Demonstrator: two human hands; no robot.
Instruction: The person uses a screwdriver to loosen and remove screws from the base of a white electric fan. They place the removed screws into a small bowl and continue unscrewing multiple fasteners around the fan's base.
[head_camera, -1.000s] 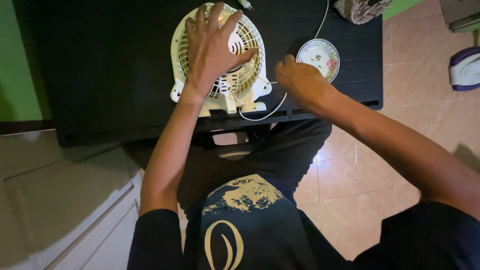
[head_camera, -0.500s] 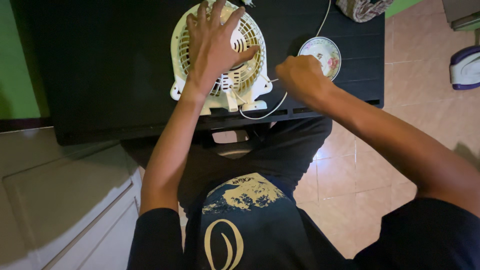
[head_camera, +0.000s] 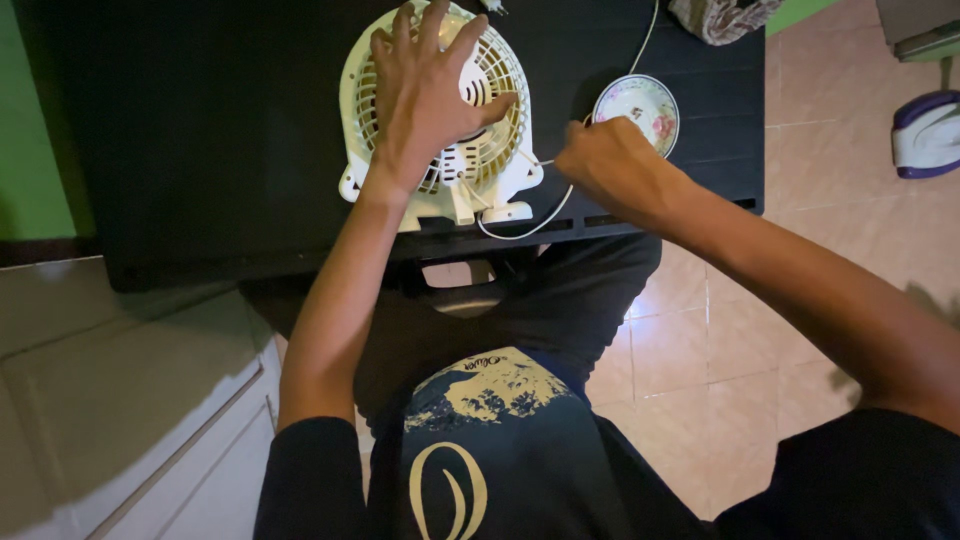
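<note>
So the work surface here is a black slatted plastic table (head_camera: 200, 150), and the person is sitting at its near edge with their dark-trousered knees tucked under it. To the left there's a green wall (head_camera: 25, 120) and a pale cream cabinet top (head_camera: 100, 400) that sits right up against the table's near left corner, so that side is pretty boxed in. The right side opens onto a beige tiled floor (head_camera: 760, 300), with a white and purple plastic object (head_camera: 928, 135) sitting out on the tiles, well apart from the table. Lying flat near the table's near edge is a small round cream plastic fan with a slotted grille (head_camera: 500, 100), with its two feet pointing toward the person and nearly at the edge. The left hand (head_camera: 425, 90) is spread flat over the grille, fingers splayed and open, pressing down rather than gripping anything. A thin white power cord (head_camera: 530, 225) loops off the fan's base right along the table edge and another stretch runs up toward the far side. The right hand (head_camera: 605, 160) is just right of the fan, clenched with fingers pinched on something thin and white pointing at the fan's side; can't tell exactly what it is. Just behind that hand sits a small round flowered ceramic saucer (head_camera: 645, 105), and a patterned cloth bundle (head_camera: 725, 18) is at the far right corner. The left half of the table is bare dark surface.
</note>
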